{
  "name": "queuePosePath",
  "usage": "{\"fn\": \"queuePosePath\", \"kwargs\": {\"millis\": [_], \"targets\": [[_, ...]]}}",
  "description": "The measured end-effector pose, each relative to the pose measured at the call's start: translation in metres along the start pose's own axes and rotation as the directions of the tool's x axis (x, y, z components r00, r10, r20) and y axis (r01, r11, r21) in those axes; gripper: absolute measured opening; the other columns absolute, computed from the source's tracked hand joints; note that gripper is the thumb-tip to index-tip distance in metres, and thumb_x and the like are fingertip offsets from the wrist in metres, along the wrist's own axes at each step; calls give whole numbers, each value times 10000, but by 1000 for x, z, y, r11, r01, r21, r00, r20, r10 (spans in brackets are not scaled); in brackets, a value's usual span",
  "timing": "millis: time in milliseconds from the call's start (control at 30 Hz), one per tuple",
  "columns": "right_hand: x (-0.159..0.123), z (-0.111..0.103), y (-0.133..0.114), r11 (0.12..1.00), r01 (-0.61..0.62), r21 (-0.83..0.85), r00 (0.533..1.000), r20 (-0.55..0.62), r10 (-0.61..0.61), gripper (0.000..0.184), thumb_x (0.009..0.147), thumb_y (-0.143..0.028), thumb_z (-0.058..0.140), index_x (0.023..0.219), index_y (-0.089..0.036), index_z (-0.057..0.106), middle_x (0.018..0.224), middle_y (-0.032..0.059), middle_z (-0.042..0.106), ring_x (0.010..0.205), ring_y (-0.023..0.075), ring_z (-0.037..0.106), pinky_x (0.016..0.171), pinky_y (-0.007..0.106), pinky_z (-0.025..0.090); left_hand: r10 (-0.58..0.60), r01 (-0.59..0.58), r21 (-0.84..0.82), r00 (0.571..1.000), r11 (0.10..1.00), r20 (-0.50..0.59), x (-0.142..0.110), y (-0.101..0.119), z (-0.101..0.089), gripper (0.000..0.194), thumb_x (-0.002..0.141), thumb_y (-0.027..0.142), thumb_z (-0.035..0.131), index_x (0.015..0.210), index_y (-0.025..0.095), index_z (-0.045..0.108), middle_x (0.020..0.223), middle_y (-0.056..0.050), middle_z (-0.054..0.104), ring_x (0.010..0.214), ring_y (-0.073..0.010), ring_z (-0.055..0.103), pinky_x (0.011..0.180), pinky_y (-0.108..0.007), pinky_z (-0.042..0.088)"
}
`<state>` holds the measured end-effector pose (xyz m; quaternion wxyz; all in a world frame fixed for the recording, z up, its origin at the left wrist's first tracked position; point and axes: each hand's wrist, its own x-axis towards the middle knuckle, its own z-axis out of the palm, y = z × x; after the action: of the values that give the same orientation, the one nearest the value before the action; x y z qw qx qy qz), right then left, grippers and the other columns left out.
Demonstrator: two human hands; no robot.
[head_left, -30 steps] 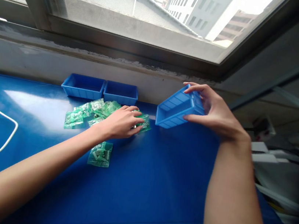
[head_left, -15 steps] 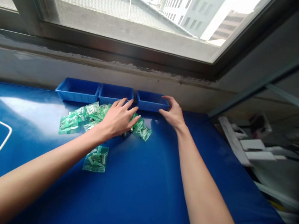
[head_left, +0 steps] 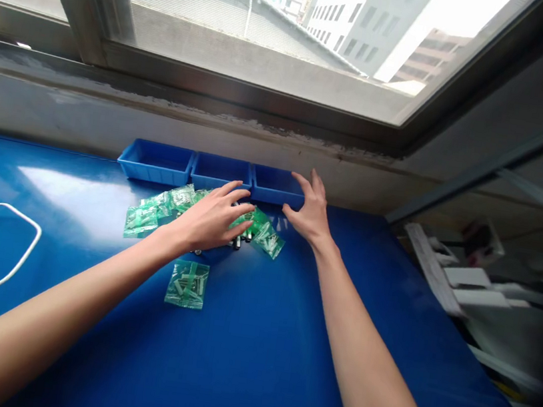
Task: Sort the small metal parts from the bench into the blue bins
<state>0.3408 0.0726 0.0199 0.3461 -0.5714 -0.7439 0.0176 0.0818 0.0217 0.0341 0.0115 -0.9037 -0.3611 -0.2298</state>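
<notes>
Three blue plastic bins stand side by side against the wall: a left bin (head_left: 154,174), a middle bin (head_left: 218,182) and a right bin (head_left: 275,196). My right hand (head_left: 311,214) is at the right end of the right bin, thumb and fingers spread around that end; whether it touches cannot be made out. My left hand (head_left: 216,216) hovers over or rests on a pile of green packets (head_left: 143,218), fingers apart, hiding the pile's middle. Small dark and metallic pieces (head_left: 237,242) show beneath it. One clear-green packet (head_left: 187,284) of small light parts lies apart, nearer me.
The blue tabletop (head_left: 250,355) runs along the wall below a window. A white cable (head_left: 26,256) curves over its left side. Beyond the right table edge stands a shelf with white boxes (head_left: 472,285) and a metal frame.
The right bin has shifted left against the middle bin, closing the small gap, and my right hand moved with it. My left hand has shifted slightly over the pile. The view has turned slightly.
</notes>
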Motion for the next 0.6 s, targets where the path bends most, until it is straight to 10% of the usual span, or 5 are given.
{"fn": "queuePosePath", "kwargs": {"millis": [233,600], "targets": [[-38,8,-81,968,246,58,967,-79,-241,317,858,-203,591,1168,-249,631,1300,92,622,1222,292,559,1080,475,422,255,-252,-67,966,965,38,-47,3,-25,379,927,518,570,1067,180,670,1217,-163,609,1280,-350,480,1056,-519,450],[-14,34,-91,956,174,236,960,-258,-111,200,875,-207,575,1057,-221,656,1083,76,701,1053,253,631,941,409,502,406,-397,123,912,909,-60,-54,4,-9,384,994,435,502,775,151,641,799,-74,599,837,-217,547,812,-372,444]]}}
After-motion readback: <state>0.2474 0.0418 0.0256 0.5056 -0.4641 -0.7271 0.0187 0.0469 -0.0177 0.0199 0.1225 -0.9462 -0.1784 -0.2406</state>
